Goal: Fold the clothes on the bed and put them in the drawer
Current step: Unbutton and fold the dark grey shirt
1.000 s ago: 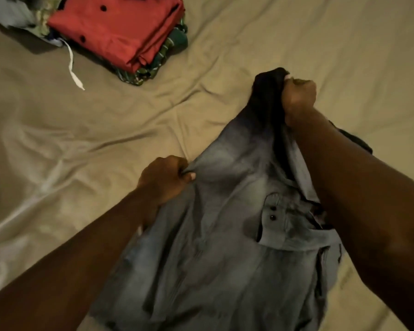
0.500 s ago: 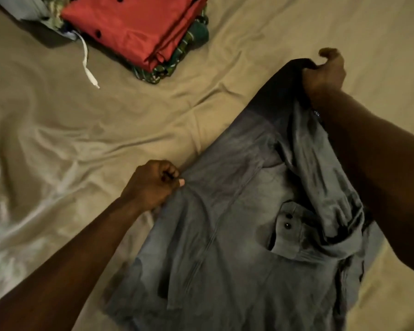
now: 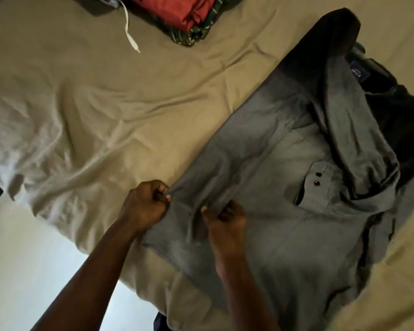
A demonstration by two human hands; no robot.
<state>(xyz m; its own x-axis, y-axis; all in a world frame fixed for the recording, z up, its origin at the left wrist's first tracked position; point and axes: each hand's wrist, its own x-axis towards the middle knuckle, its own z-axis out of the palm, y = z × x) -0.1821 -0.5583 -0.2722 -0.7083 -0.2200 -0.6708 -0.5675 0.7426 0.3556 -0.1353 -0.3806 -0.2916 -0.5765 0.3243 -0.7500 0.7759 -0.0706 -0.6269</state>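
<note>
**Bed [image 3: 129,103] with tan sheet: both hands at the near left edge of a grey shirt [image 3: 285,235]**

The bed carries a rumpled tan sheet, and pale floor [image 3: 22,271] shows at the lower left. The hands work at the shirt's left side edge, about halfway along its length.

- **Left hand [image 3: 145,204]:** the fingers are curled and pinch the very edge of the cloth where it meets the sheet.
- **Right hand [image 3: 225,218]:** it sits just beside the left hand and further inboard, and pinches a raised ridge of the same cloth between thumb and curled fingers.

The grey shirt lies flat on the bed, to the right of both hands and extending away from them. Its long axis runs on a diagonal from the hem, near the person, to the dark collar [image 3: 332,27] at the upper right. 1 sleeve [image 3: 344,120] is laid back along that axis, and its cuff [image 3: 317,177], bearing 2 dark buttons, rests on the body panel to the right of the right hand.

The left hand is the nearer to the free edge, and the right hand is the nearer to the cuff. The coming move probably carries the pinched edge rightward, with the crease parallel to the long axis.

Well apart, at the top of the view, sits a stack of folded clothes [image 3: 177,10], with a white drawstring [image 3: 129,34] trailing beside it. No drawer is in view.
</note>
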